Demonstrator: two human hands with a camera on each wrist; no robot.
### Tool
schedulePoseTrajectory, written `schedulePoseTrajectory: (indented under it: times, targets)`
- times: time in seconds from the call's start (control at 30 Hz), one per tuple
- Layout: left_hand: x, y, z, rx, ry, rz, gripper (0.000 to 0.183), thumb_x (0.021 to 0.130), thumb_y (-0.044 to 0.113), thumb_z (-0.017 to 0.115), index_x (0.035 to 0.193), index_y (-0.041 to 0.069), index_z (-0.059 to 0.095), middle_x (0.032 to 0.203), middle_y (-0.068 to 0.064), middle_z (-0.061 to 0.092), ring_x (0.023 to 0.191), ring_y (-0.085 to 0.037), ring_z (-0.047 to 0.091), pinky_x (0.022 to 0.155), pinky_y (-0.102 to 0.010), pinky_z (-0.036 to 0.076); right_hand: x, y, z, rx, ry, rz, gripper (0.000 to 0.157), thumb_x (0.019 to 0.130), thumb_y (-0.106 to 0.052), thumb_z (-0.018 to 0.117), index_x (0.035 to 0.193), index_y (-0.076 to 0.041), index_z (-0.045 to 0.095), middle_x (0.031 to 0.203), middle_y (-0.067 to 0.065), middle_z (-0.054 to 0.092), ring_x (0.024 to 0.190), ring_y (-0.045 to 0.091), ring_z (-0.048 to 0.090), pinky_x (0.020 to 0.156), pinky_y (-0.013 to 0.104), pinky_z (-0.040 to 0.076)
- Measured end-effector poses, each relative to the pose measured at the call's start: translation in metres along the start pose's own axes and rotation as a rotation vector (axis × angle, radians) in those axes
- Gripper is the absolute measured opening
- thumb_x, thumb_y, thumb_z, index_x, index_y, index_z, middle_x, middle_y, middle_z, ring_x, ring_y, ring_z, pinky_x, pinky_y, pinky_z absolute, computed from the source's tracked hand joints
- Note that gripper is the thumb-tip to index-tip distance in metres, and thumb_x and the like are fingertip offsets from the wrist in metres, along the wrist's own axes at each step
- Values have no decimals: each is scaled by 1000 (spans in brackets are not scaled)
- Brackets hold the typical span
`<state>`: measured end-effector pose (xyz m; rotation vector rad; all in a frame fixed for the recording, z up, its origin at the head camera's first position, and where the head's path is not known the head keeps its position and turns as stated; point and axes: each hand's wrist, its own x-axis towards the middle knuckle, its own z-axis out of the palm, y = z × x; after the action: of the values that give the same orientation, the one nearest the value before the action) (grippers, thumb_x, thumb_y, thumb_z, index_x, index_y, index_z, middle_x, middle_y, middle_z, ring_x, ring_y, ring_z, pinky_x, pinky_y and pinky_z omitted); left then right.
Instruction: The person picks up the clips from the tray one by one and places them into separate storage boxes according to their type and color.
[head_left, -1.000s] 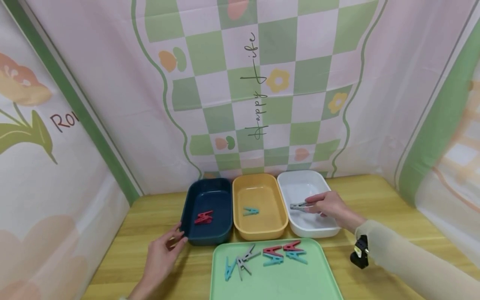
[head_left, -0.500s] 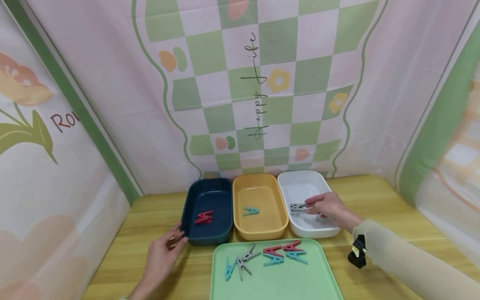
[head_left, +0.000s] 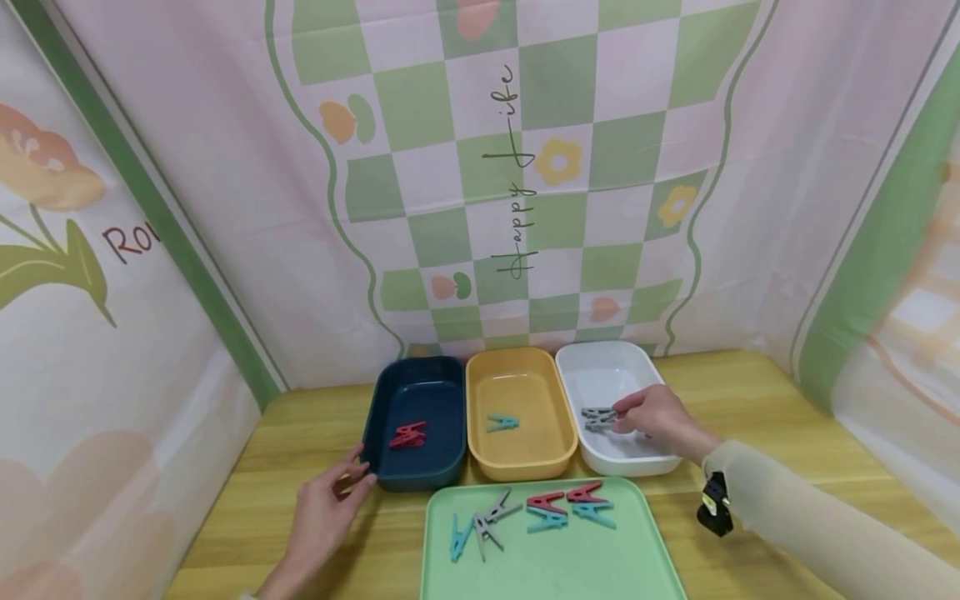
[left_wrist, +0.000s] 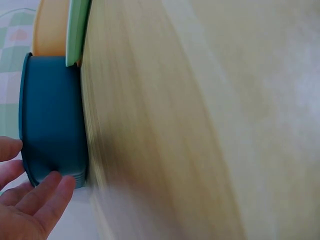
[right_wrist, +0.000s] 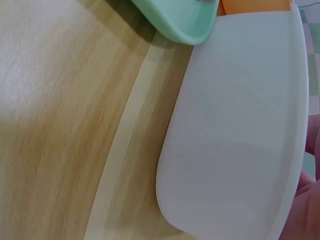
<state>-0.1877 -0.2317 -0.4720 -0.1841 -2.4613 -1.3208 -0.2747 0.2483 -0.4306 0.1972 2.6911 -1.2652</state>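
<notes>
My left hand rests its fairly straight fingers against the outer left corner of the navy box; the left wrist view shows fingertips touching its wall. Two red clothespins lie in that box. Inside the white box, my right hand has thumb and forefinger parted at the handle ends of grey clothespins lying side by side. In the right wrist view the white box's wall hides the clothespins and most of the hand. A blue clothespin sits in the yellow box.
A green tray stands in front of the boxes. Along its far side lie grey clothespins, red clothespins and blue clothespins. All stands on a wooden table, with printed cloth behind and at both sides.
My right hand has lowered a grey clothespin into the white box; its handles have spread and a second grey one now shows beside it. My left hand has stayed still.
</notes>
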Motion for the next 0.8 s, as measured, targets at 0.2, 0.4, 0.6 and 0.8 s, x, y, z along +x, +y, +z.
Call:
schedulePoseTrajectory:
  times: [0.2, 0.4, 0.6, 0.8]
  targets:
    - [0, -1, 1, -8, 4, 8, 19, 84, 9, 73, 102, 5, 69, 132, -8, 56, 97, -22, 66, 74, -24, 57, 1, -2, -2, -26, 18, -13, 44, 74, -14, 79, 114, 1, 65, 111, 17, 64, 95, 27, 57, 71, 34, 51]
    - [0, 0, 0, -15, 4, 5, 20, 84, 9, 73, 103, 5, 69, 132, -8, 56, 98, -22, 66, 74, -25, 57, -2, -7, -5, -30, 58, -90, 46, 75, -16, 79, 115, 1, 65, 105, 16, 67, 95, 28, 59, 75, 37, 52]
    - [0, 0, 0, -23, -7, -6, 21, 85, 10, 73, 104, 5, 68, 133, -8, 55, 99, -21, 65, 76, -24, 57, -8, -13, -8, -26, 64, -142, 45, 77, -19, 79, 115, 0, 65, 103, 13, 68, 91, 24, 62, 71, 34, 54]
    - [0, 1, 0, -20, -5, -16, 21, 84, 10, 73, 104, 5, 69, 133, -7, 55, 99, -21, 65, 75, -24, 57, -19, -22, -12, 5, 67, -192, 47, 78, -21, 79, 117, 0, 64, 107, 15, 68, 97, 28, 62, 74, 36, 55]
